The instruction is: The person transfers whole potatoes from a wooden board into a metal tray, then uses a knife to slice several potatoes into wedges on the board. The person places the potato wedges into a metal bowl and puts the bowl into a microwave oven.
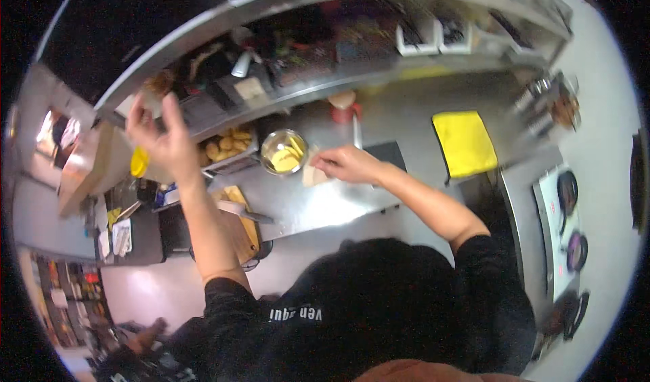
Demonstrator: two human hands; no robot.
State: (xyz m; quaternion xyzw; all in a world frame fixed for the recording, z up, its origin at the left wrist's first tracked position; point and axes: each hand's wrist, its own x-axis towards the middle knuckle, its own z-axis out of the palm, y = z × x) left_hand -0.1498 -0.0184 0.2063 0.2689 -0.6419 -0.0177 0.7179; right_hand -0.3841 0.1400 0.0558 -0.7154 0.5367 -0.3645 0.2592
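Observation:
My left hand [165,138] is raised at the upper left, in front of the shelf, with its fingers apart and nothing visible in it. My right hand [345,163] reaches over the steel counter, its fingers bent together beside a metal bowl [264,164]. Pale yellow slices [287,161] lie in the bowl. Under the right fingertips is a beige piece [315,174], blurred; whether the fingers grip it I cannot tell. A container of potatoes [228,146] stands left of the bowl. Nearer to me, a knife [254,215] lies across a wooden cutting board [244,229].
A red container [346,113] stands behind the right hand. Farther right lie a dark flat thing [388,154] and a yellow cloth [464,143]. The steel shelf edge [315,90] runs above the counter. Pans [567,191] are at the right. Part of another person [144,339] shows lower left.

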